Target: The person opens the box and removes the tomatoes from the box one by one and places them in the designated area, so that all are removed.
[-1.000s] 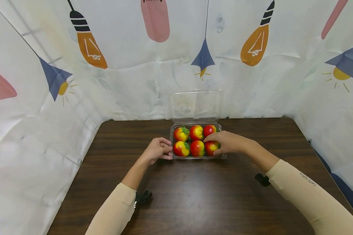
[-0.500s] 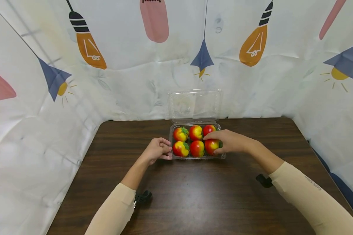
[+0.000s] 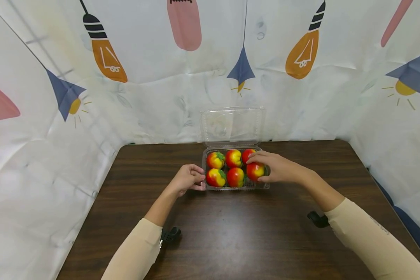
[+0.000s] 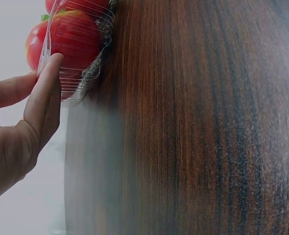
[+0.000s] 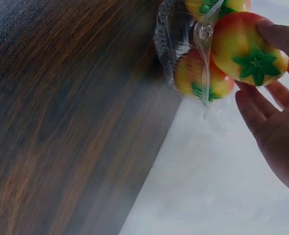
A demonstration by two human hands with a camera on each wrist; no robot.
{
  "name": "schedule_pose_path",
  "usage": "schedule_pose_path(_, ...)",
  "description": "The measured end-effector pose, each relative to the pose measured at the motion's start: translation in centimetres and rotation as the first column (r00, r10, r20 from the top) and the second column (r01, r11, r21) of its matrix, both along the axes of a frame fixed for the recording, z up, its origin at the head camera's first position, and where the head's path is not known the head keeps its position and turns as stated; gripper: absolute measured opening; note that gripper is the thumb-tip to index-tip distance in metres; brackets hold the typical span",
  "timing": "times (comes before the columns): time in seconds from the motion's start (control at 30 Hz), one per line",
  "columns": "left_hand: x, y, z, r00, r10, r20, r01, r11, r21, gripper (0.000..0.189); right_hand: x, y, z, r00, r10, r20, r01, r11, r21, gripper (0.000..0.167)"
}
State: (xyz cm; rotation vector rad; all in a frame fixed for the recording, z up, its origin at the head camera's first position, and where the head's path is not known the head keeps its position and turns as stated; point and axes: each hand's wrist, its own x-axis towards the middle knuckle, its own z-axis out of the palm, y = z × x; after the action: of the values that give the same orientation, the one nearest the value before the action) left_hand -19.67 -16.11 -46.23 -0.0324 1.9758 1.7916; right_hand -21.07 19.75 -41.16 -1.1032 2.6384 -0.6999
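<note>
A clear plastic clamshell box (image 3: 261, 187) stands at the table's far side, its lid (image 3: 233, 124) raised. Several red-and-yellow fruits sit inside in two rows. My left hand (image 3: 189, 179) pinches the box's left rim between thumb and fingers; the left wrist view shows the fingertips (image 4: 54, 61) against the ribbed wall. With thumb and fingers around it, my right hand (image 3: 278, 168) holds the front-right fruit (image 5: 244, 46), which has a green star-shaped calyx. In the right wrist view this fruit is above the rim, and another fruit (image 5: 186, 73) shows lower inside the box.
The dark wooden table (image 3: 231, 237) extends toward me and to both sides. Directly behind it hangs a white cloth (image 3: 154, 105) printed with lamps and bulbs, which also runs along both sides.
My right hand has drawn the front-right fruit upward and slightly right from its place, away from its neighbour. My left hand stays at the box's left rim.
</note>
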Motion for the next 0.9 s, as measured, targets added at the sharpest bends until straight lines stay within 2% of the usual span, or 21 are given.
schedule_pose_path(0.37, 0.0, 0.0, 0.1, 1.0, 0.0, -0.001, 0.0, 1.0, -0.006, 0.025, 0.5, 1.4, -0.2, 0.997, -0.063, -0.049, 0.059, 0.995, -0.085, 0.058)
schedule_pose_path(0.9, 0.1, 0.1, 0.2, 1.0, 0.006, 0.009, -0.006, 1.0, -0.011, 0.025, 1.2, 3.1, -0.8, 0.99, -0.122, -0.064, 0.107, 0.972, -0.207, 0.054)
